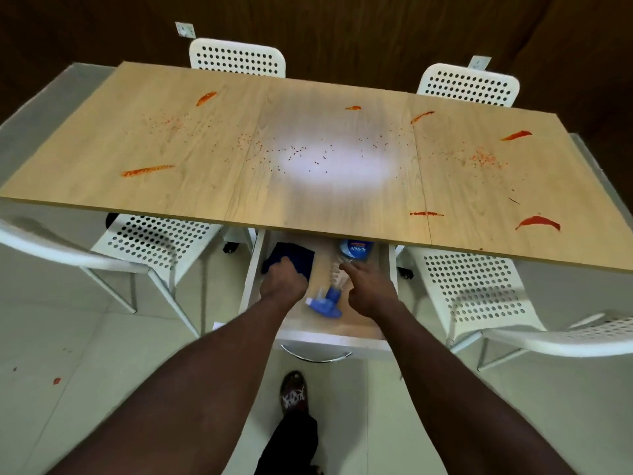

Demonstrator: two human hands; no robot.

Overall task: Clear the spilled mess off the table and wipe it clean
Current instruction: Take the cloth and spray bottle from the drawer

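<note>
A wooden table (pixel 205 186) carries red sauce smears (pixel 537 222) and scattered crumbs (pixel 301 152). Below its front edge a white drawer (pixel 329 341) stands pulled out. Inside lie a dark blue cloth (pixel 301 257) and a clear spray bottle (pixel 346 265) with a blue trigger head, on its side. My left hand (pixel 282 281) grips the cloth's near edge. My right hand (pixel 368 287) reaches over the bottle, its fingers stretched beside the bottle's neck; whether it touches the bottle is unclear.
White perforated chairs stand round the table: two at the far side (pixel 236 58) (pixel 469 85), two at the near side (pixel 150 241) (pixel 469 289). Red spots (pixel 56 381) mark the floor at the left. My shoe (pixel 294 392) is below the drawer.
</note>
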